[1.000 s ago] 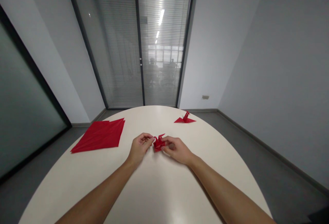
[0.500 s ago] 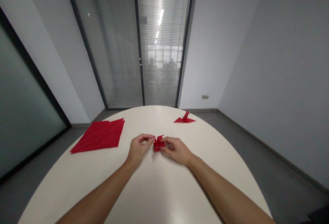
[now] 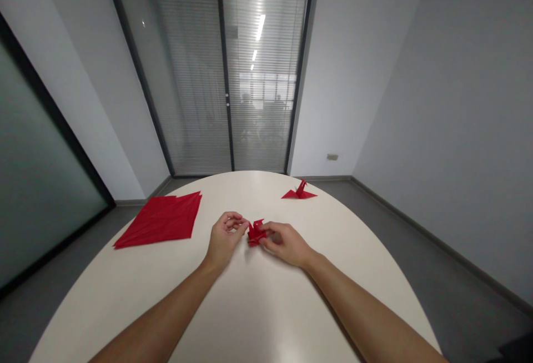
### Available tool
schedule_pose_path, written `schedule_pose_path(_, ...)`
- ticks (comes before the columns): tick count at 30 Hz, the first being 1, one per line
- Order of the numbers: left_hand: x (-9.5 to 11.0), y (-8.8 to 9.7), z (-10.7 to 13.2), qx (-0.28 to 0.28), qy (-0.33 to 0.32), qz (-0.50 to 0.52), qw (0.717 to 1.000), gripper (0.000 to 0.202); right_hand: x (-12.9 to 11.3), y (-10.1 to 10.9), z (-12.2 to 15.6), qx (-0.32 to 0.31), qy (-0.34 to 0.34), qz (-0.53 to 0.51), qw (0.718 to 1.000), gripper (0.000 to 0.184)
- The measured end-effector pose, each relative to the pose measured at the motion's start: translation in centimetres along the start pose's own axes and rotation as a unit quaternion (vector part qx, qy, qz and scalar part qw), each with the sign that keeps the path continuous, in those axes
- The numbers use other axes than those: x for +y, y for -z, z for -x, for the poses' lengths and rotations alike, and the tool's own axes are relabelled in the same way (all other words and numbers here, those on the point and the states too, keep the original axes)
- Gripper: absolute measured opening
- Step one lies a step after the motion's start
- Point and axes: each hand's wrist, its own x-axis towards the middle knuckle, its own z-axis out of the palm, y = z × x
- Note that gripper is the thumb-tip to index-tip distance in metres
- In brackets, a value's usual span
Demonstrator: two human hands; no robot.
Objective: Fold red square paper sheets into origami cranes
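Right hand is gripping small folded red paper by its side, left hand is pinching its left tip, far as I'm seeing. Paper's sitting between both, over white table. Red paper crane is perching near far edge, rightward; red sheets are lying left.

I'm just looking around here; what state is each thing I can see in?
Small red paper piece: folded, between the hands.
Right hand: pinching the piece's side.
Left hand: fingertips at the piece's tip; grip unclear.
Red paper bird: folded, wings spread, standing on the table.
Red paper sheets: stacked flat, edges uneven.
Blinds: lowered, light showing through.
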Motion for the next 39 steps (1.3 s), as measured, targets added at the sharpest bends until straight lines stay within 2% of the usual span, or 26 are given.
schedule_pose_path(7,0.04,-0.04,0.06,0.003,-0.016,-0.010,1.000,0.028,0.14,-0.05,-0.05,0.004,0.004,0.012,1.000,0.026)
schedule_pose_path(14,-0.23,-0.24,0.11,0.007,0.008,-0.002,1.000,0.031,0.41,-0.05,0.04,0.010,0.004,0.041,0.999,0.027)
schedule_pose_path(19,-0.20,-0.38,0.37,-0.014,0.018,-0.014,1.000,0.027,0.47,-0.02,0.05,0.012,0.007,0.041,0.999,0.028)
schedule_pose_path(26,-0.19,-0.30,0.36,-0.027,-0.007,-0.018,0.999,0.023,0.29,0.02,0.07,0.016,-0.001,0.035,0.999,0.027)
schedule_pose_path(30,-0.39,-0.26,0.54,-0.033,-0.029,-0.016,0.999,0.029,0.15,0.02,0.03,0.020,-0.003,0.021,1.000,0.026)
schedule_pose_path(39,-0.75,0.00,0.29,-0.023,0.000,-0.011,1.000,0.037,0.43,-0.12,0.02,0.019,-0.002,0.012,1.000,0.026)
